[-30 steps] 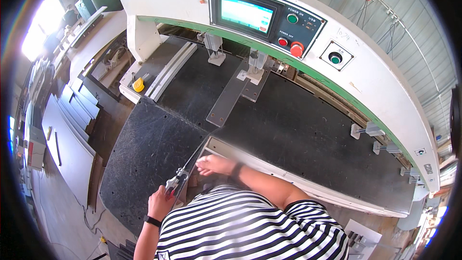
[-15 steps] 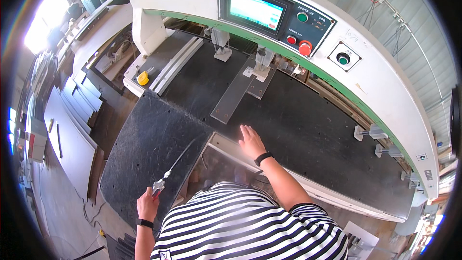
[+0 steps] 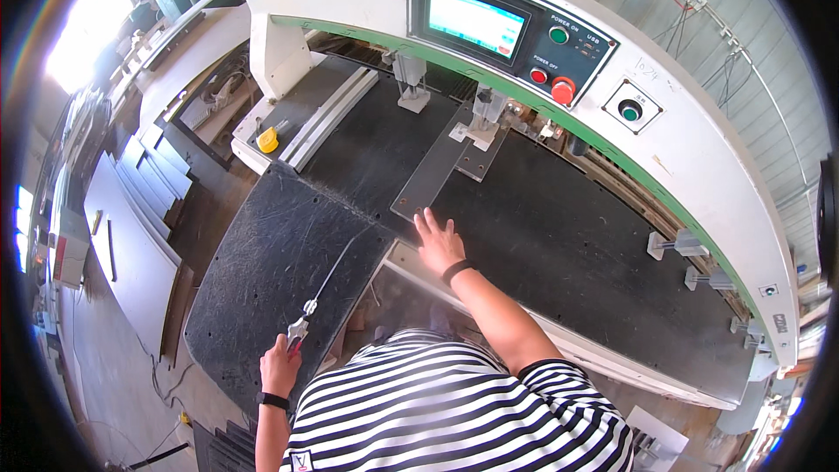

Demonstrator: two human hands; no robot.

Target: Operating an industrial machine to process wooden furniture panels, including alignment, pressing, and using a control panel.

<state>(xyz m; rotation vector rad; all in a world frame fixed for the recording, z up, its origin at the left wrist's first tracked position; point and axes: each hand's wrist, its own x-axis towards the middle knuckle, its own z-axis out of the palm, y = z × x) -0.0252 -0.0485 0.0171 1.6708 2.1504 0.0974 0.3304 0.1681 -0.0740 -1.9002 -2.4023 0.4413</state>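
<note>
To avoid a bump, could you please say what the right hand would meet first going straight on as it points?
The right hand would likely first meet the long, flat, grey strip at its near end; depth is unclear, so they may be touching.

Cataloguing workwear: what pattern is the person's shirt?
The shirt is black-and-white striped, clearest in the head view.

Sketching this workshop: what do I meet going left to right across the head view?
Large white flat panel, yellow rounded object, silver-and-red handheld tool with thin rod, long grey rectangular plate, red mushroom-shaped button.
</note>
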